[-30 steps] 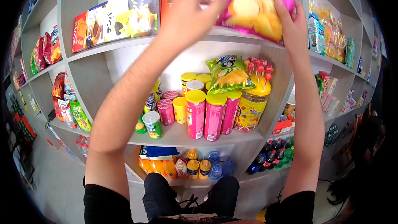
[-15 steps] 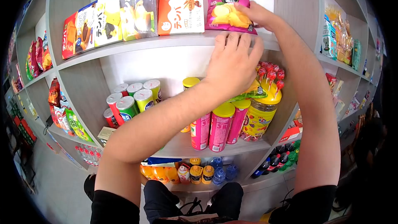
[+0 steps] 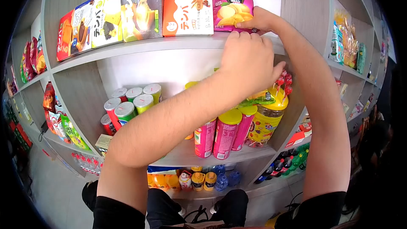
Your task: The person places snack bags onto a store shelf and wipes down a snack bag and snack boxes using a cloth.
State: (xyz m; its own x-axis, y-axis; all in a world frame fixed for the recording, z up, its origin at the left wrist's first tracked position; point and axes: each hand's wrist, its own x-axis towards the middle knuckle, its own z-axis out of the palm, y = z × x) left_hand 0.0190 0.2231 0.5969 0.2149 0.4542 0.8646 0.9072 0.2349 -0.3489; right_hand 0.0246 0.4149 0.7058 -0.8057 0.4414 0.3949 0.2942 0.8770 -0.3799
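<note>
Glossy plastic bag (image 3: 232,9), matt wood-grain shelf (image 3: 186,41), smooth card boxes (image 3: 187,7)

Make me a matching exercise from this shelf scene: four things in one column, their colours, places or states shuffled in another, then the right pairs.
1. Purple chip bag
2. Pink canisters
3. Lollipops
4. Right hand

A. Red, clustered above the yellow lid of a jar
B. Thumb at a bag's lower right part
C. Next to the tall red-and-white box
D. Standing together, yellow-lidded

Pairs: 1-C, 2-D, 3-A, 4-B
</note>
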